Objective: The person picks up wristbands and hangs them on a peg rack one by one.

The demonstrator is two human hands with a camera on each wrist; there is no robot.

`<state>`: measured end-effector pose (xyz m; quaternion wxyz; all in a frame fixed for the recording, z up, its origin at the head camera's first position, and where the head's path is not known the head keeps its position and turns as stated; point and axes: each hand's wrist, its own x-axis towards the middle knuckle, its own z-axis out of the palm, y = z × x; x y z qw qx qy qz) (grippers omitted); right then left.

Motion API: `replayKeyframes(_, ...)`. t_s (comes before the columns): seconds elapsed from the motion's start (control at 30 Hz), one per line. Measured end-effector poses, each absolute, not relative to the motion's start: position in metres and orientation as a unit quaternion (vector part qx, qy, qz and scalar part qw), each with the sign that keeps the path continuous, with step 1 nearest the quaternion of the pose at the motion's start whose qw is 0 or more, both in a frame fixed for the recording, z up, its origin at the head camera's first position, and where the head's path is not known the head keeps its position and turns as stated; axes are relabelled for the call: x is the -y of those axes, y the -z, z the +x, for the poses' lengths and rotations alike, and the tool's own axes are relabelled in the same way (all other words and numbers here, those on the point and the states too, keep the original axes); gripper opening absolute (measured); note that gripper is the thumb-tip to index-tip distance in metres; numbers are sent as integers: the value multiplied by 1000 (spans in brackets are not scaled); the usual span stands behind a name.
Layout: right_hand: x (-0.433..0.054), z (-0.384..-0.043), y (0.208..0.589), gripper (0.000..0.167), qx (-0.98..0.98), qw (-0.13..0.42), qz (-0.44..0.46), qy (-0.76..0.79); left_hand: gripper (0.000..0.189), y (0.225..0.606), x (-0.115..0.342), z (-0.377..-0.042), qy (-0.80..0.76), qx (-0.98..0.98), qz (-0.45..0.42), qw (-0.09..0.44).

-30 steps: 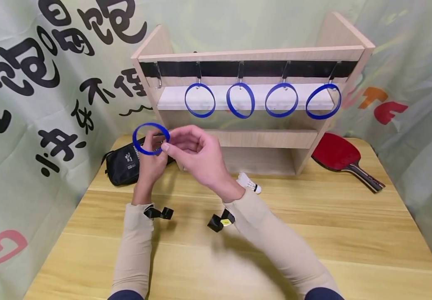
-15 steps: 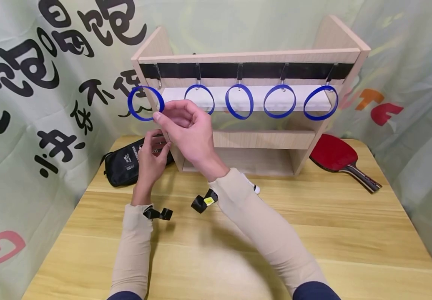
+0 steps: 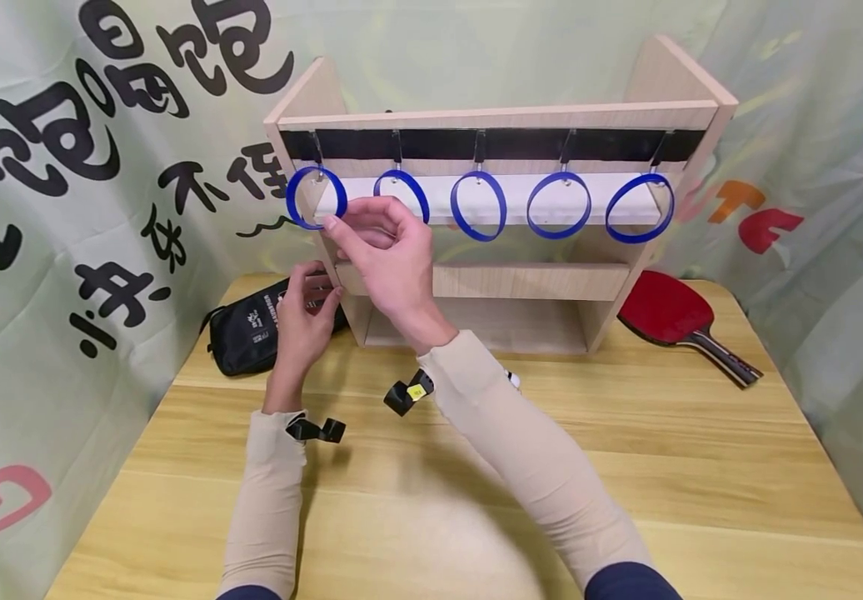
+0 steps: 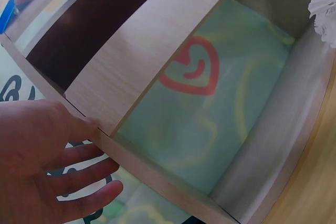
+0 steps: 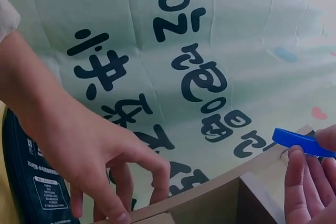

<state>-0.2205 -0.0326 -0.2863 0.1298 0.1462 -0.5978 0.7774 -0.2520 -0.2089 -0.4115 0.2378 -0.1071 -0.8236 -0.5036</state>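
My right hand point(image 3: 390, 258) pinches a blue ring point(image 3: 292, 200) between thumb and fingers. The ring's top overlaps the lower end of the leftmost metal hook point(image 3: 318, 150) on the wooden shelf point(image 3: 536, 282). Several similar rings, one of them a blue ring point(image 3: 454, 206) in the middle, hang from the other hooks along the black strip point(image 3: 431, 144). Lower down, my left hand point(image 3: 304, 321) is at the shelf's left side panel. In the left wrist view its thumb touches the panel's front edge, while the loose fingers point(image 4: 79, 174) extend along the outer side.
Behind my left hand lies a black pouch point(image 3: 244, 333). A red table tennis bat point(image 3: 671, 308) is on the wooden table point(image 3: 701, 467), right of the shelf. A shuttlecock point(image 4: 323, 19) sits near the shelf's front, mostly hidden by my right sleeve in the head view.
My right hand has lifted the ring from beside my left hand, then carried it right to the leftmost hook. My left hand has stayed low by the shelf's side.
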Motion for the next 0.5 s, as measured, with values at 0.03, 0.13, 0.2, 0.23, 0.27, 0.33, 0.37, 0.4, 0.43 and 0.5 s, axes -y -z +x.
replayKeyframes(0.03, 32, -221, 287, 27, 595, 127, 146, -780, 38, 412, 209, -252, 504, 823, -109, 238)
replayKeyframes(0.13, 32, -220, 288, 26, 588, 120, 148, -786, 38, 412, 209, -252, 505, 822, -112, 238)
replayKeyframes(0.2, 32, -220, 289, 26, 583, 116, 149, -790, 38, 412, 210, -252, 505, 822, -112, 237)
replayKeyframes(0.23, 32, -220, 289, 26, 581, 115, 149, -792, 38, 412, 210, -252, 505, 823, -112, 237)
replayKeyframes(0.27, 32, -220, 289, 26, 580, 113, 149, -793, 38, 412, 210, -251, 504, 823, -111, 237)
replayKeyframes(0.33, 31, -219, 290, 26, 578, 112, 147, -795, 38, 412, 210, -251, 503, 824, -109, 236)
replayKeyframes(0.37, 31, -219, 291, 26, 578, 112, 146, -795, 38, 412, 210, -251, 503, 825, -109, 236)
replayKeyframes(0.4, 31, -219, 291, 25, 577, 111, 145, -796, 38, 412, 210, -250, 502, 825, -109, 236)
replayKeyframes(0.43, 30, -219, 292, 25, 577, 110, 144, -797, 38, 412, 210, -250, 502, 825, -109, 236)
replayKeyframes(0.5, 28, -218, 294, 24, 575, 106, 144, -798, 38, 411, 210, -250, 501, 825, -110, 237)
